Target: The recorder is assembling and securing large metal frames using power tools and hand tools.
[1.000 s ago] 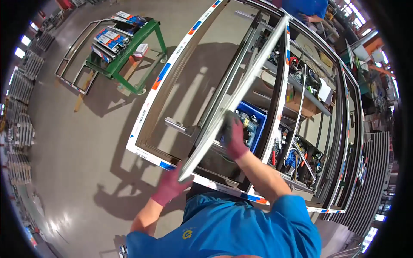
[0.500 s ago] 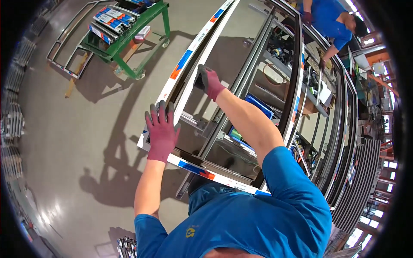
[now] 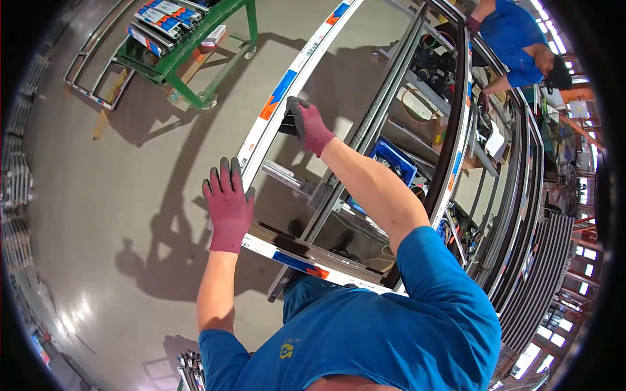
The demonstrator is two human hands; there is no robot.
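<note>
A large rectangular metal window-type frame with white, blue and orange protective film lies in front of me. My left hand, in a maroon glove with dark fingertips, rests on its near left corner, fingers stretched out. Along the left long side, a white strip sits close against the film-covered bar. My right hand, gloved alike, has its fingers curled at the inner edge of that side; their tips are partly hidden.
Dark metal rails run under the frame. A blue bin stands below, inside the frame's outline. At far left, a green wheeled cart carries film-wrapped profiles. A co-worker in blue bends over further frames at far right.
The dark gap between the white strip and the left bar has closed. My right hand has shifted slightly left with the strip, and my left hand has slid a little left.
</note>
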